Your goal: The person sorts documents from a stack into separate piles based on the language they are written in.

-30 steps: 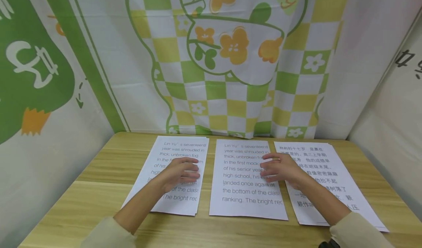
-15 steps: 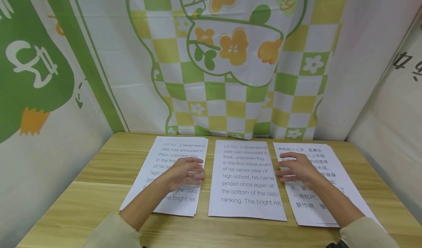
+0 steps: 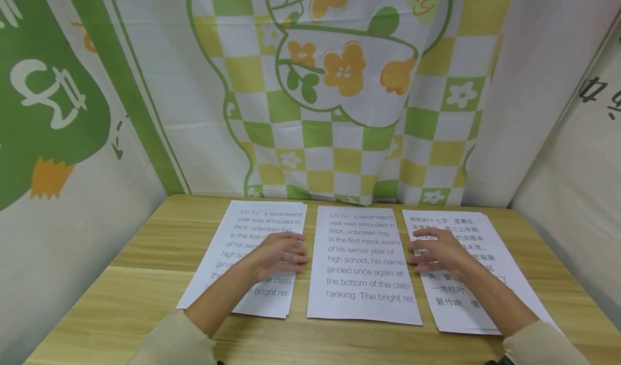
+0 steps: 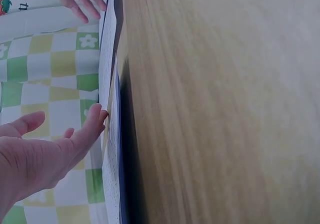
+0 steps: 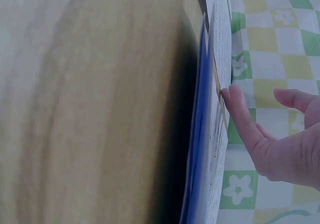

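Three lots of printed paper lie in a row in the head view. The left stack (image 3: 242, 225) and the middle sheet (image 3: 361, 257) carry large English text; the right stack (image 3: 453, 314) carries Chinese characters. My left hand (image 3: 278, 254) is over the right part of the left stack, fingers extended toward the middle sheet. Over the left part of the right stack is my right hand (image 3: 439, 254), its fingers pointing left. Neither hand holds anything. In the wrist views, the fingertips of the left hand (image 4: 55, 151) and right hand (image 5: 280, 139) appear close to the paper; contact is unclear.
The papers rest on a wooden table (image 3: 131, 279) with light grain. Behind it hangs a green, yellow and white checked curtain (image 3: 335, 155). Printed white cloth (image 3: 145, 122) closes off the left side, and pale cloth (image 3: 577, 192) the right.
My right hand has moved right, off the middle sheet's right edge and over the right stack. My left hand has shifted slightly right. The papers have stayed in place.
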Motion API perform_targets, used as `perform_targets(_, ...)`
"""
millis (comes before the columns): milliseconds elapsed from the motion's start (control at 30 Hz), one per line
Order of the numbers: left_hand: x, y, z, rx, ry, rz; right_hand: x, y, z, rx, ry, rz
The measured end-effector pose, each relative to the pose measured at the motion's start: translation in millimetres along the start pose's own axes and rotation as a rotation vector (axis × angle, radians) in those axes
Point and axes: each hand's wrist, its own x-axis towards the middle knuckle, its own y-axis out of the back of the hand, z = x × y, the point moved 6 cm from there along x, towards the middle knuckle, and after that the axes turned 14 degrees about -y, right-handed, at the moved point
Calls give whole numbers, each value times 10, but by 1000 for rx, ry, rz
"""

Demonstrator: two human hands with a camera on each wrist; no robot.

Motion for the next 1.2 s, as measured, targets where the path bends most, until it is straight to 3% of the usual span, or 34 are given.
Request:
perform_targets(500,35,-29,-39,-37,4,0,16,-22,48,100,-23,-76)
perform_targets(900,44,-47,-20,-56,-5,-15,12,32,28,73,-40,-37)
perform_targets(1200,35,-61,-25,-52,-6,-24,5,6,48,117,-47,-50)
